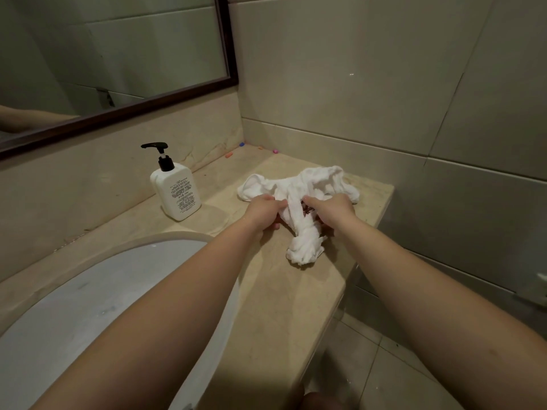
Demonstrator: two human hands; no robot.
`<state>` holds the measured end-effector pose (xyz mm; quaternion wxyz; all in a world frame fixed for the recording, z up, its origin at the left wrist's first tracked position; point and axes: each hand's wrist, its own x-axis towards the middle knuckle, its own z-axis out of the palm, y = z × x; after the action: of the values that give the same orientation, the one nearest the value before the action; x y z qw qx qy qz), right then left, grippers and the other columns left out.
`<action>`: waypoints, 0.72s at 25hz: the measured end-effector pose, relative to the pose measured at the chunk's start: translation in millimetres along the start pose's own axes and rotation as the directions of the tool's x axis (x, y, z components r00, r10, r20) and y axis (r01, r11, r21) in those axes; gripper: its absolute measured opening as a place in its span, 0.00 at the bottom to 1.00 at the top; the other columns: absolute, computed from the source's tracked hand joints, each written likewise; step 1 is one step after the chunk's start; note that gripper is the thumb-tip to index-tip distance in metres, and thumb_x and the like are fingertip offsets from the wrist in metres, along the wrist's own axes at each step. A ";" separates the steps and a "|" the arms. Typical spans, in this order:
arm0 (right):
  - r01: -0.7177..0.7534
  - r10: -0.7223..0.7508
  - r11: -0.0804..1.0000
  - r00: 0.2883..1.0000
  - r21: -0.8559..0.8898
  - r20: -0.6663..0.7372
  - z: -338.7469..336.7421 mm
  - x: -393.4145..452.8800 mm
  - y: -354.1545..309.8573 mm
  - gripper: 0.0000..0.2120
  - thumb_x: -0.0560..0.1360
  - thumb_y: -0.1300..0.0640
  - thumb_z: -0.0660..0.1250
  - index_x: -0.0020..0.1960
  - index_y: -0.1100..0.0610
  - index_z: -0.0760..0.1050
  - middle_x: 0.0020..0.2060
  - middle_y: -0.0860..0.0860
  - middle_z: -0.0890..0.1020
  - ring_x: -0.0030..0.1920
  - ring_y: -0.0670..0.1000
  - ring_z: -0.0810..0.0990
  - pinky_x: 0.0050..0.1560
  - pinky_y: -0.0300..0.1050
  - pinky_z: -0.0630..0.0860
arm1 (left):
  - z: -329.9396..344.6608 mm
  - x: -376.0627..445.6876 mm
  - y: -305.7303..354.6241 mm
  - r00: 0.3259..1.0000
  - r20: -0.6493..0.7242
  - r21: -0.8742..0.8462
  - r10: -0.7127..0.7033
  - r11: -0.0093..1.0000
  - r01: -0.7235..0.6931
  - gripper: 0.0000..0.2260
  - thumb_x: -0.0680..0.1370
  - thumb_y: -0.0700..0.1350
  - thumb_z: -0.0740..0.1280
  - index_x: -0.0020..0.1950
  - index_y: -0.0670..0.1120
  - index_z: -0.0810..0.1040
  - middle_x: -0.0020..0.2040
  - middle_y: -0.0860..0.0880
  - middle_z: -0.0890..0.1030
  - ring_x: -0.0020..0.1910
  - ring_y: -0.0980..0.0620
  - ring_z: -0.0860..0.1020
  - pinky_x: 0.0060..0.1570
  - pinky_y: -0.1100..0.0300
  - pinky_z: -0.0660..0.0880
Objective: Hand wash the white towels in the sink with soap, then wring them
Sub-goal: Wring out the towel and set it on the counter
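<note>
a twisted white towel lies on the beige bench to the right of the sink, its long axis running from the bunched near end toward the back wall, where more white cloth spreads sideways. the left hand and right hand each pinch the towel with curled fingers, one on either side of it. a white soap bottle stands upright to the left, its pump spout pointing left.
</note>
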<state>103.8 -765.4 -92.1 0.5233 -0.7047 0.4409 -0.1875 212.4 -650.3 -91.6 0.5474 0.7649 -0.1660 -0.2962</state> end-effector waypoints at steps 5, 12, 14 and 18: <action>0.052 -0.057 0.996 0.997 0.076 0.054 -6.9 -8.3 -0.5 0.07 0.77 0.59 0.71 0.41 0.59 0.78 0.35 0.53 0.79 0.37 0.52 0.76 0.43 0.47 0.74 | 3.6 -21.0 3.1 0.997 0.070 -0.186 0.039 0.982 -0.025 0.05 0.83 0.42 0.66 0.51 0.40 0.75 0.37 0.44 0.79 0.29 0.51 0.75 0.33 0.58 0.74; 0.087 -0.089 0.943 0.996 0.320 -0.008 -11.9 -29.2 -2.2 0.05 0.80 0.58 0.66 0.45 0.53 0.74 0.47 0.55 0.82 0.49 0.56 0.80 0.58 0.55 0.78 | -11.8 -55.3 21.3 0.962 0.051 -0.081 0.269 0.961 -0.264 0.11 0.82 0.40 0.67 0.64 0.39 0.75 0.51 0.41 0.83 0.45 0.48 0.82 0.43 0.53 0.84; 0.126 -0.100 0.944 0.990 0.304 -0.100 -16.7 -36.5 -6.6 0.01 0.80 0.57 0.66 0.49 0.54 0.75 0.49 0.55 0.81 0.48 0.55 0.79 0.55 0.52 0.77 | -15.1 -66.2 27.4 0.964 -0.055 -0.148 0.261 0.952 -0.266 0.20 0.81 0.48 0.68 0.71 0.42 0.72 0.62 0.43 0.81 0.56 0.45 0.82 0.56 0.43 0.81; 0.179 -0.142 0.942 0.979 0.284 -0.149 -25.4 -47.3 -17.0 0.04 0.81 0.56 0.64 0.54 0.55 0.73 0.49 0.57 0.80 0.45 0.55 0.78 0.46 0.54 0.81 | -20.2 -75.3 30.2 0.992 -0.008 -0.247 0.125 0.961 -0.123 0.28 0.78 0.54 0.68 0.75 0.47 0.65 0.69 0.44 0.76 0.63 0.41 0.79 0.62 0.42 0.77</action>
<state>67.0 -740.2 -57.7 0.5769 -0.6387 0.3810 -0.3376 169.4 -602.2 -38.3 0.6551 0.6779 -0.1777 -0.2825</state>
